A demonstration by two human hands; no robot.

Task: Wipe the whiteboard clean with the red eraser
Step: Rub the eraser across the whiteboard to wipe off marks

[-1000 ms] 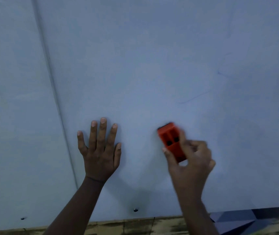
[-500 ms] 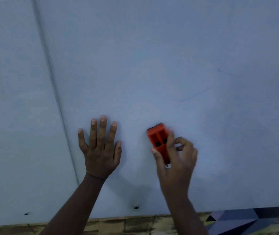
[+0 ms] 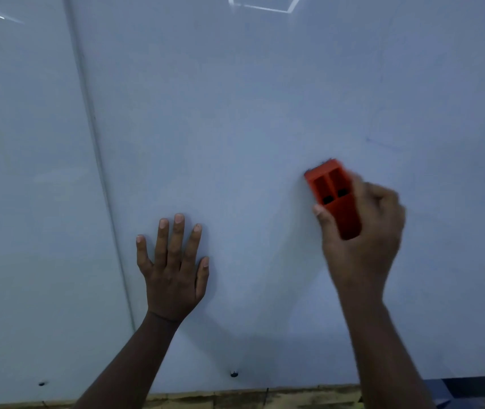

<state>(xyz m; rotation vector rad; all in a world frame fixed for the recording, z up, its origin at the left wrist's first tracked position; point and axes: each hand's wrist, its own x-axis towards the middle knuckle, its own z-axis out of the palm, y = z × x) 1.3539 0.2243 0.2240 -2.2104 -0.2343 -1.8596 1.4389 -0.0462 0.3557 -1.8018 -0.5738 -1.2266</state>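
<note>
Nearest, along the bottom edge: a strip of worn wooden trim (image 3: 235, 398) under the whiteboard (image 3: 235, 128), with a dark patterned patch (image 3: 471, 391) at the lower right. Just above the trim, two small dark screw heads (image 3: 234, 374) set in the board's lower margin.

Higher up, left hand (image 3: 173, 273) pressed flat on the board, fingers (image 3: 178, 234) straight and spread, holding nothing, tips pointing up.

To its right and well apart, right hand (image 3: 362, 240), motion-blurred, fingers curled round the lower half of the red eraser (image 3: 334, 196), thumb along its left edge. Eraser against the board, long axis running from lower right to upper left, free end pointing up and slightly left; open back with two slots facing the camera. Whether its pad lies fully flat: cannot tell.

Beyond, up and right of the eraser, faint blue pen marks (image 3: 383, 146). Farther left, a vertical seam (image 3: 93, 143) between panels. At the top, light reflections (image 3: 265, 7).
</note>
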